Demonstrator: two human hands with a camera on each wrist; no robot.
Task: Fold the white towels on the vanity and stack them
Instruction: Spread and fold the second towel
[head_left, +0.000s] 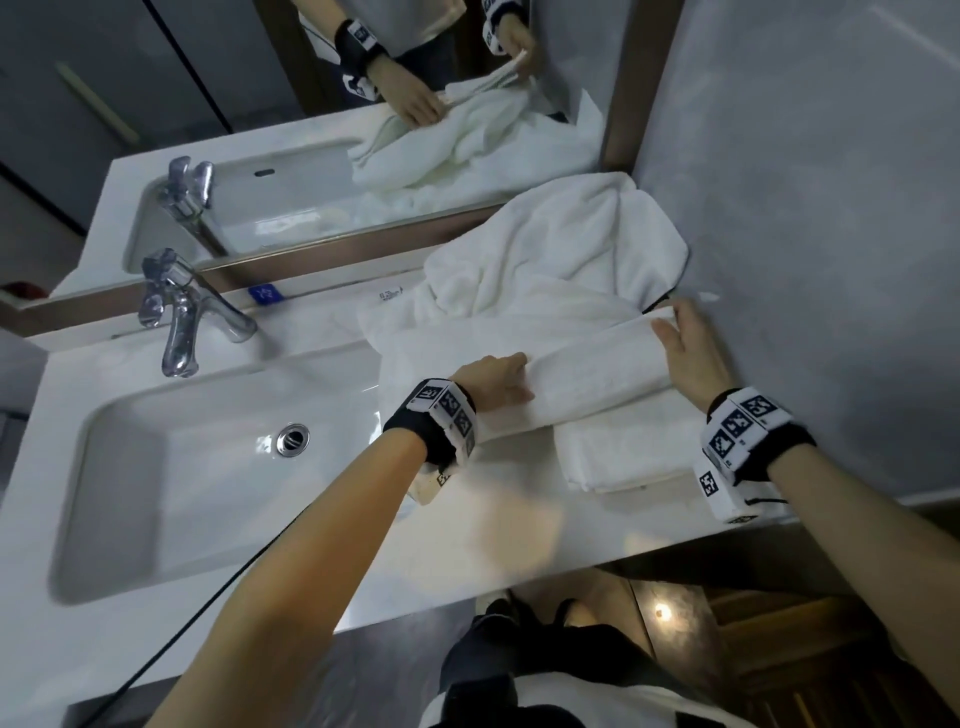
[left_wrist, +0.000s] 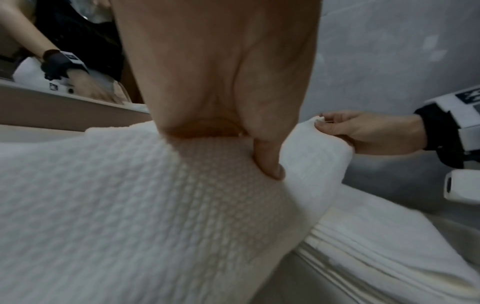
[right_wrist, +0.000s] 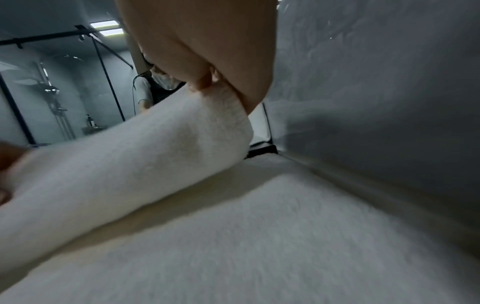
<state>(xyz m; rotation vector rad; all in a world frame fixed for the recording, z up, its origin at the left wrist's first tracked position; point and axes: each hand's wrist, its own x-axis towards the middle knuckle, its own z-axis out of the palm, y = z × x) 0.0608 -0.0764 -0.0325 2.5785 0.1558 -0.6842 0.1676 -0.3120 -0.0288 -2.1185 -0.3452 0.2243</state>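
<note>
A long folded white towel (head_left: 587, 371) lies across the vanity (head_left: 519, 540), right of the sink. My left hand (head_left: 496, 379) grips its left part, thumb pressed into the cloth (left_wrist: 270, 164). My right hand (head_left: 688, 343) pinches the towel's right end (left_wrist: 315, 123), lifted off the surface; in the right wrist view the fingers (right_wrist: 205, 82) curl over that end (right_wrist: 223, 115). Beneath it rests a folded towel (head_left: 628, 457). Another crumpled white towel (head_left: 561, 244) is heaped behind, against the mirror.
The sink basin (head_left: 208, 467) with its drain (head_left: 292, 439) and chrome tap (head_left: 179, 322) lies to the left. A mirror (head_left: 363, 130) runs along the back, and a grey wall (head_left: 805, 208) closes off the right side. A black cable (head_left: 208, 597) hangs under my left arm.
</note>
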